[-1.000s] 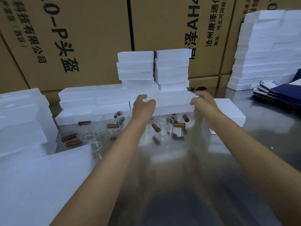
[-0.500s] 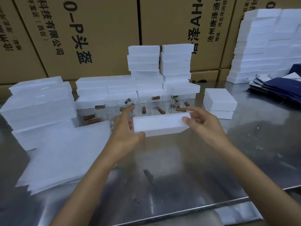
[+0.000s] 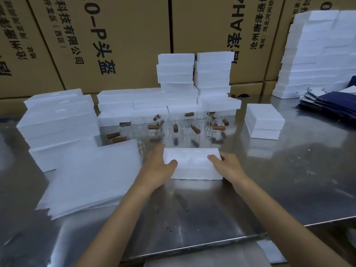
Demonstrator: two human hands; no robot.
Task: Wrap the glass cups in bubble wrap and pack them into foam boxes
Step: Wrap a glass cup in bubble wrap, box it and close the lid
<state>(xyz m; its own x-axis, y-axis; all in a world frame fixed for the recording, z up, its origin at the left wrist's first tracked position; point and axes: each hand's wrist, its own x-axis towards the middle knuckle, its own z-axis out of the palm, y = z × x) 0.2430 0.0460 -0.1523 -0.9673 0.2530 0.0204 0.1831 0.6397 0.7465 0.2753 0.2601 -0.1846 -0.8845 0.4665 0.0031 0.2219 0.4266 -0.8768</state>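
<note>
Where the foam box (image 3: 192, 166) lay flat on the steel table (image 3: 269, 189), long axis ran left-right. Left hand (image 3: 158, 170) and right hand (image 3: 229, 168) gripped its ends, thumbs on top. Glass cups (image 3: 173, 126) stood just behind.

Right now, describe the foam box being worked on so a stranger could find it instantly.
Start at the steel table and find the cluster of glass cups with brown handles at its middle. Just nearer the person lies a single white foam box. Unlike the stacked boxes around, it lies alone, with the left hand and right hand gripping its ends.
</note>
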